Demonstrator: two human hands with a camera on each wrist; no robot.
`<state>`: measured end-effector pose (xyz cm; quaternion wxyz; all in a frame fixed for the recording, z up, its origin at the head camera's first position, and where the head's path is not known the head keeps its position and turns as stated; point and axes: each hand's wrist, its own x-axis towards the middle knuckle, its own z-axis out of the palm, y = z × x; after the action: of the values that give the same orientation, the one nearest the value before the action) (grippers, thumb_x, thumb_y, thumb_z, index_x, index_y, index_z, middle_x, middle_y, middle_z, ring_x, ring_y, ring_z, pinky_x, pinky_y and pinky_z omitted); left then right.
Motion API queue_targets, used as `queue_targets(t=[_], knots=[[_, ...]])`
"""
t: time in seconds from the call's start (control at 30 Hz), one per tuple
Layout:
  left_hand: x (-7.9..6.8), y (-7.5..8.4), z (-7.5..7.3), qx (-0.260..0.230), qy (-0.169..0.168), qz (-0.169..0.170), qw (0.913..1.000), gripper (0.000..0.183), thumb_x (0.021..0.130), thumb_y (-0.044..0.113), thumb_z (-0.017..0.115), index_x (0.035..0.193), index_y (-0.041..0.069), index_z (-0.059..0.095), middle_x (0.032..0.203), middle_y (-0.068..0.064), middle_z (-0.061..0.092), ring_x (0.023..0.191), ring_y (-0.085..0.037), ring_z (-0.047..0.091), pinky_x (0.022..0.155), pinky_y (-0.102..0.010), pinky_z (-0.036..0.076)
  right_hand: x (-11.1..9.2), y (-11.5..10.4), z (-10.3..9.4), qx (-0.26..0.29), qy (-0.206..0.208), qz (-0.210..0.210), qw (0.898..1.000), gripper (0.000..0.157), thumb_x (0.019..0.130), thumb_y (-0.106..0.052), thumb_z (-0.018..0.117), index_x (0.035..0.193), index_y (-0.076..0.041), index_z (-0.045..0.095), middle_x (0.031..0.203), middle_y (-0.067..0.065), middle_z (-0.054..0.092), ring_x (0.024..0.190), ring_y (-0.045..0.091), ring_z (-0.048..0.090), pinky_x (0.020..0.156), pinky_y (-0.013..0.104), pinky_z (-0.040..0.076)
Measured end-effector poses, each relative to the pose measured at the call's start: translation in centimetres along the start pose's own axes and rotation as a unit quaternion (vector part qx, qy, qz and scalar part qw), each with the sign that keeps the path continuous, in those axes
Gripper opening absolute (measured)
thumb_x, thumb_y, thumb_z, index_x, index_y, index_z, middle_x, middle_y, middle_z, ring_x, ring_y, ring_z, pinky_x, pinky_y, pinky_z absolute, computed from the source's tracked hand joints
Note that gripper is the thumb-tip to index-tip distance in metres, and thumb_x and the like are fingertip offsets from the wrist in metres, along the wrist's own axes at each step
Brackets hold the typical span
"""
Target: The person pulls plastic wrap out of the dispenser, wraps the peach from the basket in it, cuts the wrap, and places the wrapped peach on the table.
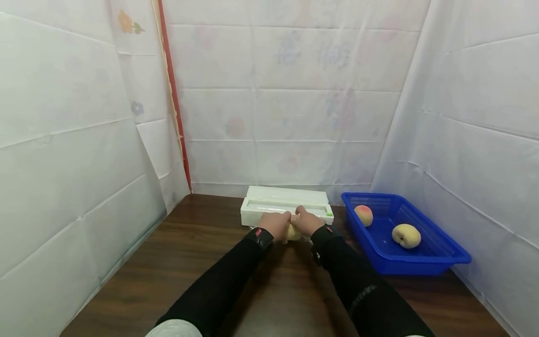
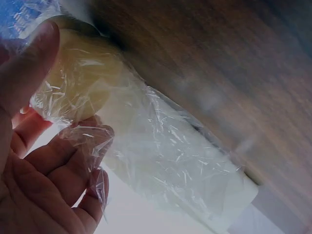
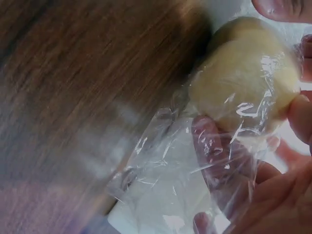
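Note:
A pale yellow peach point(image 1: 293, 232) is between my two hands, just in front of a white cling film box point(image 1: 248, 216). My left hand point(image 1: 274, 223) grips one side of the peach, its thumb along the fruit in the left wrist view. From the other side my right hand point(image 1: 309, 222) holds the peach, with fingertips under the film in the right wrist view. Clear cling film point(image 3: 239, 109) covers much of the fruit. Loose wrinkled film point(image 2: 170, 151) trails from it across the white box. The box's lid point(image 1: 286, 193) stands raised at the back.
A blue plastic basket point(image 1: 381, 257) stands on the right of the brown wooden table point(image 1: 181, 262). Inside it lie a pink-tinged peach point(image 1: 364, 215) and a pale yellow peach point(image 1: 406, 236). White sheeting point(image 1: 286, 112) closes off the back and both sides.

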<state>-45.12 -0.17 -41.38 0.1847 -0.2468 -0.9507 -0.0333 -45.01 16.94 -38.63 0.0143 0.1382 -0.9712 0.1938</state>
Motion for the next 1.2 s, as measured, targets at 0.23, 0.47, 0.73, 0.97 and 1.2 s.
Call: queue_targets(t=[0.23, 0.47, 0.73, 0.97, 1.2], knots=[[0.3, 0.7, -0.1, -0.012, -0.024, -0.016, 0.9995, 0.068, 0.062, 0.04, 0.104, 0.111, 0.018, 0.063, 0.099, -0.003, 0.078, 0.09, -0.025, 0.074, 0.079, -0.053, 0.058, 0.1, -0.2, 0.1, -0.021, 0.009, 0.005, 1.0, 0.028, 0.107, -0.038, 0.062, 0.108, -0.01, 0.063, 0.1, 0.01, 0.073, 0.083, 0.023, 0.063, 0.074, 0.037, 0.049], [0.9, -0.4, 0.8, -0.017, -0.03, -0.025, 0.9991, 0.059, 0.066, 0.045, 0.1, 0.104, 0.02, 0.063, 0.093, 0.004, 0.075, 0.085, -0.018, 0.071, 0.078, -0.049, 0.058, -0.2, -0.8, 0.4, -0.002, 0.025, 0.0, 1.0, 0.029, 0.109, -0.036, 0.059, 0.103, -0.009, 0.065, 0.095, 0.01, 0.071, 0.079, 0.024, 0.06, 0.072, 0.036, 0.047], [1.5, -1.3, 0.5, -0.061, -0.043, -0.019, 0.997, 0.055, 0.072, 0.043, 0.098, 0.109, 0.02, 0.063, 0.098, 0.003, 0.075, 0.088, -0.017, 0.07, 0.074, -0.043, 0.056, 0.5, -0.6, 0.2, -0.024, 0.046, 0.013, 0.999, 0.032, 0.107, -0.041, 0.061, 0.091, -0.013, 0.06, 0.083, 0.003, 0.064, 0.073, 0.021, 0.057, 0.069, 0.037, 0.04], [1.7, -1.4, 0.5, -0.076, -0.078, -0.032, 0.9936, 0.053, 0.077, 0.041, 0.094, 0.116, 0.02, 0.065, 0.101, 0.005, 0.073, 0.089, -0.015, 0.068, 0.077, -0.045, 0.053, 0.3, -0.8, -0.2, -0.006, 0.04, 0.026, 0.999, 0.036, 0.106, -0.042, 0.062, 0.087, -0.012, 0.058, 0.079, 0.005, 0.062, 0.071, 0.024, 0.056, 0.07, 0.041, 0.039], [1.8, -1.0, -0.2, -0.051, -0.056, -0.033, 0.9966, 0.052, 0.078, 0.044, 0.092, 0.119, 0.019, 0.071, 0.106, 0.0, 0.072, 0.094, -0.022, 0.067, 0.081, -0.049, 0.054, 1.5, 0.5, -0.4, 0.022, 0.032, -0.011, 0.999, 0.034, 0.107, -0.036, 0.062, 0.084, -0.011, 0.059, 0.076, 0.003, 0.058, 0.067, 0.019, 0.051, 0.064, 0.03, 0.04]])
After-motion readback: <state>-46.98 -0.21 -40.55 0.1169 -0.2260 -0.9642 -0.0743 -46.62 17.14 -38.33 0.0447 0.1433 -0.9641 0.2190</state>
